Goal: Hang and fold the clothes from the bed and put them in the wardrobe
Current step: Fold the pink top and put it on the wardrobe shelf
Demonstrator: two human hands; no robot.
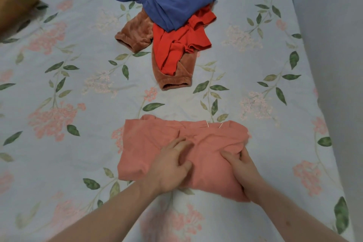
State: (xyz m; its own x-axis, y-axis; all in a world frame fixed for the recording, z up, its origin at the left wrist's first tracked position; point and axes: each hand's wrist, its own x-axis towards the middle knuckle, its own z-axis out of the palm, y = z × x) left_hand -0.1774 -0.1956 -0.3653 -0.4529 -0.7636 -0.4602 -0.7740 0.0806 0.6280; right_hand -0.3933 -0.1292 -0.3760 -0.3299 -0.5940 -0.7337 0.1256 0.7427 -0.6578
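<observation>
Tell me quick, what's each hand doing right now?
Left hand: open, fingers spread, resting on the pink garment.
Right hand: closed, gripping a bunched fold of the pink garment.

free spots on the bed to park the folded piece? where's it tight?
Bare sheet left of the pink garment, running up to the brown item in the far left corner. Another bare strip right of the pile, toward the grey wall. A narrower band between pink garment and clothes pile. Crowded: far centre, under the pile.
</observation>
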